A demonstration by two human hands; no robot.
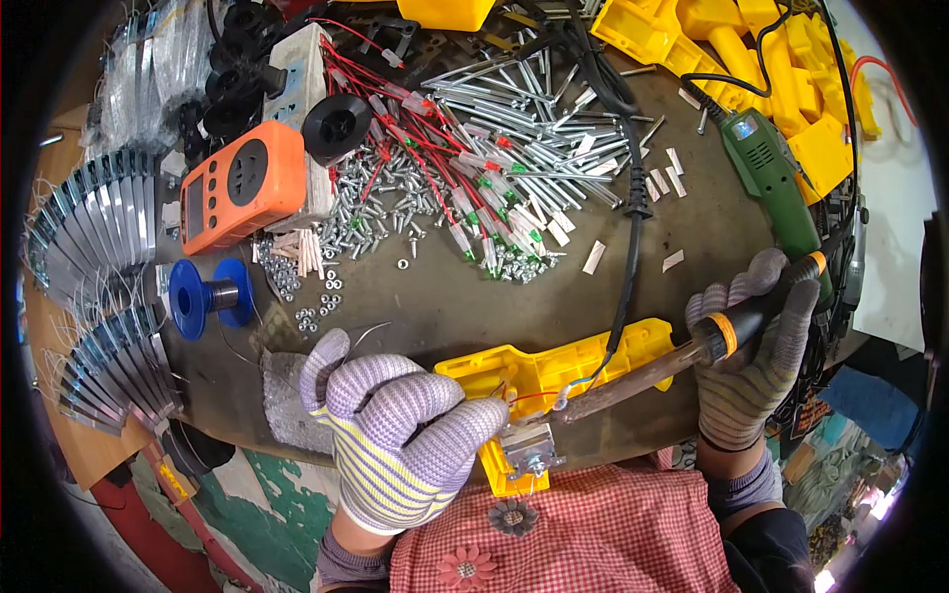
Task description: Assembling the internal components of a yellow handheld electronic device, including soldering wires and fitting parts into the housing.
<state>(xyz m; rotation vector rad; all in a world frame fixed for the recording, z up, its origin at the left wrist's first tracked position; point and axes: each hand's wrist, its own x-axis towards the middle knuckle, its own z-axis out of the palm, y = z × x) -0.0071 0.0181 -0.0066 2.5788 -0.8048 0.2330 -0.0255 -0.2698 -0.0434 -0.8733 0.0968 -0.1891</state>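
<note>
My left hand [400, 425], in a striped knit glove, is closed in a pinch at a thin red wire [537, 395] over a yellow plastic housing half [623, 346]. My right hand [746, 371], gloved too, grips the black, orange-banded handle of a soldering iron [623, 383]. The iron's long brown shaft slants down to the left across the housing, its tip close to the wire and my left fingertips. A black power cord [633, 267] comes down to the housing, ending in thin wire leads. Below my left fingertips, a small metal part with a screw [532, 450] sits in the housing's handle.
Behind lie loose screws [371, 212], long metal rods [534, 109] and red-wired lamps [465, 198]. An orange meter [242, 188] and a blue solder spool [193, 301] stand left, near fanned metal strips [109, 217]. A green handheld tool [771, 178] and yellow housings [732, 59] lie right.
</note>
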